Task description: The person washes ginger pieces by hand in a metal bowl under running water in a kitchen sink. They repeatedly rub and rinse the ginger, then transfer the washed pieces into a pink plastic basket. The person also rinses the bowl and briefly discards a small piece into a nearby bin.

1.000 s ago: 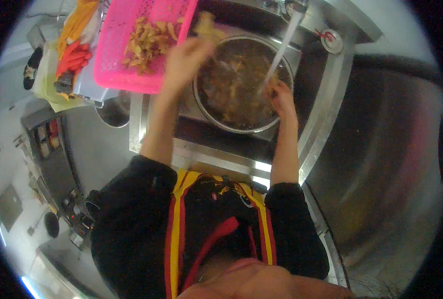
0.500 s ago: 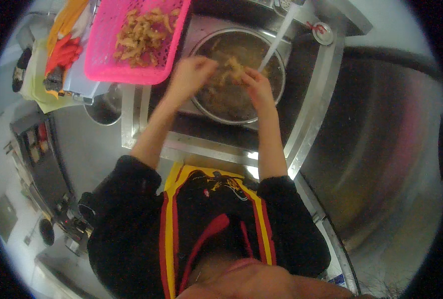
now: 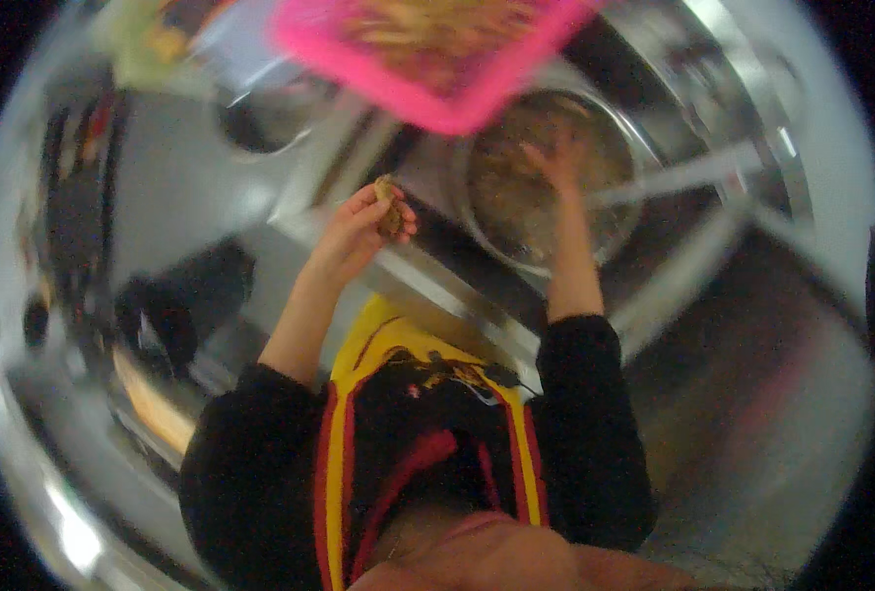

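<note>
My left hand [image 3: 354, 232] is raised over the sink's front edge, its fingers closed around a knobbly yellow-brown piece that looks like a chicken foot [image 3: 389, 219]. My right hand [image 3: 561, 165] reaches into a round metal basin [image 3: 516, 262] of murky water, with fingers blurred but apart. Brownish pieces in the basin are too smeared to tell apart. A pink perforated basket [image 3: 447, 116] stands beyond and between my hands, holding a heap of similar yellow-brown pieces [image 3: 437, 30].
A pale tap spout [image 3: 679, 177] reaches over the basin's right side. The steel sink rim [image 3: 447, 295] runs between me and the basin. A dark round pot [image 3: 260, 123] and a pale tub [image 3: 245, 49] stand at the upper left.
My view has swung left, shifting the basin and basket rightward. My left hand has drawn back from over the basin with a piece; my right hand has opened over the water.
</note>
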`<state>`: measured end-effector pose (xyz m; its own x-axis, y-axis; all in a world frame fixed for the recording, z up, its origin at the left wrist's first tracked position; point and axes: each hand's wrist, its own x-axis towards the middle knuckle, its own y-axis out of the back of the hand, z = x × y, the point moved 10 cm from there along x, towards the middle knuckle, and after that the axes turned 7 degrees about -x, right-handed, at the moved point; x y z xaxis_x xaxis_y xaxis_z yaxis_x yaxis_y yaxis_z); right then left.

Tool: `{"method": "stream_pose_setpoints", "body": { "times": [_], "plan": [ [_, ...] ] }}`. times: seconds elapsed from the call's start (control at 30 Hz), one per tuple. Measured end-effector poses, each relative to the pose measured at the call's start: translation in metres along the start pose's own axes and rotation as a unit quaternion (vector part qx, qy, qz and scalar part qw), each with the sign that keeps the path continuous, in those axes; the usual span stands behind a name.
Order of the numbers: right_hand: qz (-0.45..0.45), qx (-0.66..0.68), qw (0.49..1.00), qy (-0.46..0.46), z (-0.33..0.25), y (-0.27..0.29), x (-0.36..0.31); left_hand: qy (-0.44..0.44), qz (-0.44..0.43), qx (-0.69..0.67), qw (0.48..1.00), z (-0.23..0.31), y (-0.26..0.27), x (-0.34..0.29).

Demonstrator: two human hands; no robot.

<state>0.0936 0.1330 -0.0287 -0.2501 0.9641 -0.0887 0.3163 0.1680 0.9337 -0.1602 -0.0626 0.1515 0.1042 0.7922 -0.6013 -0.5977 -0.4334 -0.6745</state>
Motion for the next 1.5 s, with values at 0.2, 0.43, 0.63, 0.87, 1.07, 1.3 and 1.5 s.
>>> {"method": "stream_pose_setpoints", "body": {
  "times": [0.2, 0.43, 0.63, 0.87, 1.07, 1.3, 1.5],
  "plan": [
    [-0.139, -0.327, 0.907, 0.224, -0.004, -0.129, -0.033, -0.397, 0.276, -0.332, 0.81, 0.128, 0.253, -0.2],
    [-0.126, -0.224, 0.964, 0.071, 0.056, -0.112, -0.041, -0.708, 0.563, -0.184, 0.384, 0.236, 0.446, -0.595],
    [-0.064, 0.046, 0.997, -0.002, 0.01, -0.04, -0.048, -0.545, 0.583, -0.04, 0.601, 0.24, 0.409, -0.487],
    [-0.099, -0.018, 0.991, -0.083, 0.019, -0.034, -0.097, -0.084, 0.112, 0.198, 0.97, 0.094, 0.116, -0.116],
    [-0.012, 0.143, 0.964, -0.223, 0.08, -0.039, -0.091, 0.165, -0.233, 0.323, 0.902, -0.1, -0.044, 0.018],
    [-0.013, 0.675, 0.616, -0.406, 0.108, -0.04, -0.091, -0.068, -0.18, 0.489, 0.851, -0.192, -0.064, 0.216],
    [0.071, 0.439, 0.876, -0.184, 0.079, -0.013, -0.091, 0.145, -0.098, 0.144, 0.974, -0.254, -0.071, 0.266]
  ]
}}
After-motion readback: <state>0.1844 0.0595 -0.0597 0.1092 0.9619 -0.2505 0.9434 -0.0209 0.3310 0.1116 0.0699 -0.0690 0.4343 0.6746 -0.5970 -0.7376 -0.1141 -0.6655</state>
